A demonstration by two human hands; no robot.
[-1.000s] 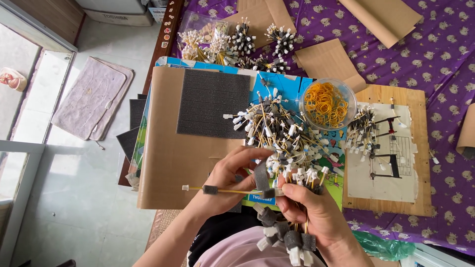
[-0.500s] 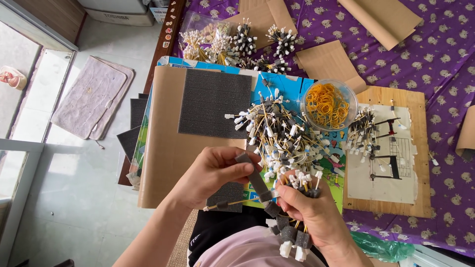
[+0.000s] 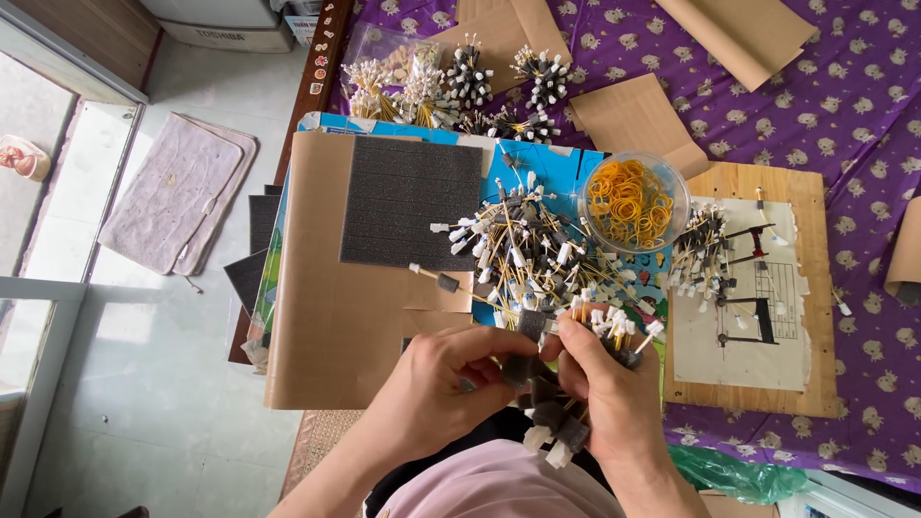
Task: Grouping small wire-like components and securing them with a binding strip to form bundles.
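Hands meet at lap level: right hand (image 3: 614,384) grips a bundle (image 3: 600,331) of foam-tipped sticks, left hand (image 3: 441,384) pinches one foam block (image 3: 518,369) against it. Finished bundles (image 3: 460,82) sit up top; loose pile (image 3: 523,254) beside the rubber bands (image 3: 630,201) looks largely unbundled.

I see a foam sheet (image 3: 411,202) on cardboard (image 3: 331,317) at the table's left edge; swab pile (image 3: 523,254) right of it; band bowl (image 3: 633,201) further right; wooden board (image 3: 767,182) beyond, toward the right edge.
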